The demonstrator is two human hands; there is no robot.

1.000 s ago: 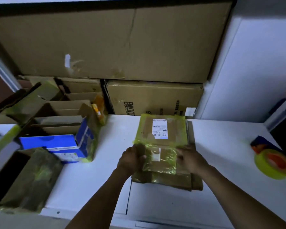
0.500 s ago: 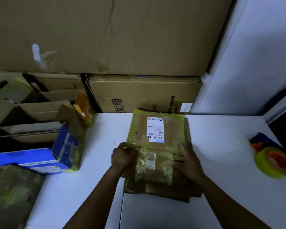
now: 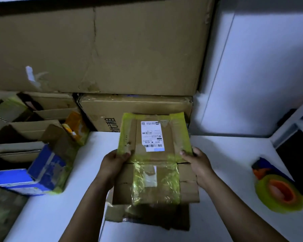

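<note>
Carton (image 3: 173,151), one, in left hand (image 3: 112,165), right hand (image 3: 198,165); tape roll (image 3: 279,193), one.

Flattened cardboard (image 3: 188,189) fills the middle; bare tabletop (image 3: 227,159) opens on your right, up to the tape roll (image 3: 280,193) at its edge. Blue box (image 3: 44,172) crowds your left edge, and stacked cartons (image 3: 129,70) wall off the back edge.

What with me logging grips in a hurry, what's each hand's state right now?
Left hand: closed, holding the left edge of the flattened taped box.
Right hand: closed, holding its right edge.
</note>
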